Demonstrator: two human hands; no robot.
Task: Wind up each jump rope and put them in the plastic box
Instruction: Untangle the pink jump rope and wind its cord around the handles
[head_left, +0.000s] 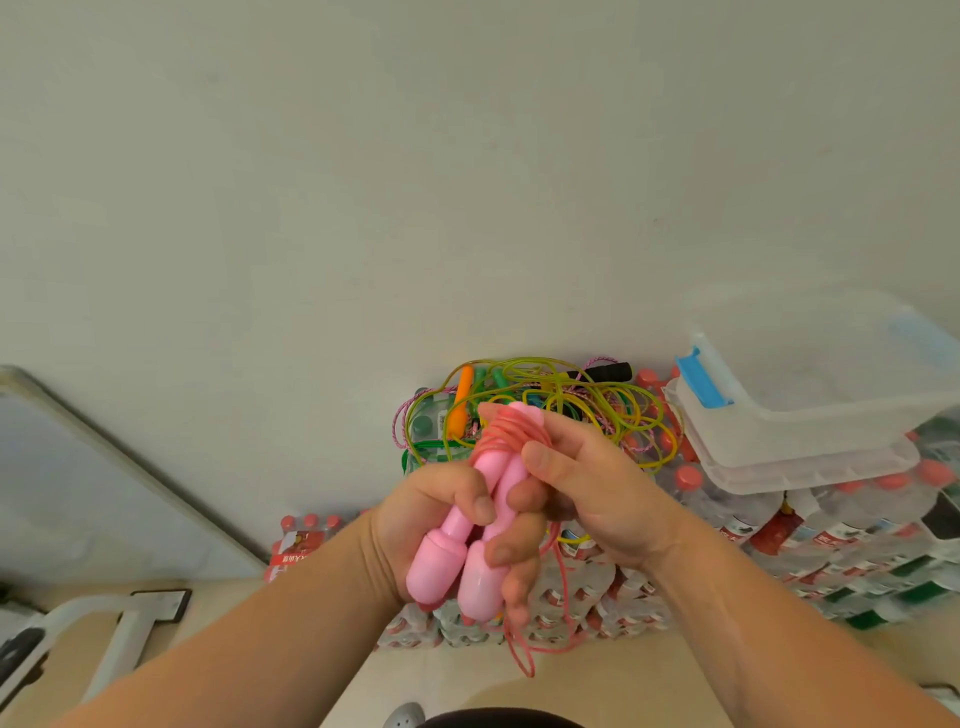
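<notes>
Two pink jump rope handles (457, 561) lie side by side in my left hand (415, 519), which grips them at mid-length. Pink cord (511, 428) is wound around their upper ends. My right hand (587, 483) pinches that cord at the top of the handles, thumb in front. A loose loop of the pink cord (535, 644) hangs below my hands. Behind them a tangled pile of other jump ropes (550, 400), yellow-green, purple-pink, with orange, green and black handles, lies on stacked bottle packs. The clear plastic box (810, 415) with a blue latch stands at the right.
Shrink-wrapped packs of red-capped water bottles (727, 551) are stacked against the pale wall under the ropes and the box. A framed panel (104, 483) leans at the left. A white metal stand (104, 623) sits on the tan floor at the lower left.
</notes>
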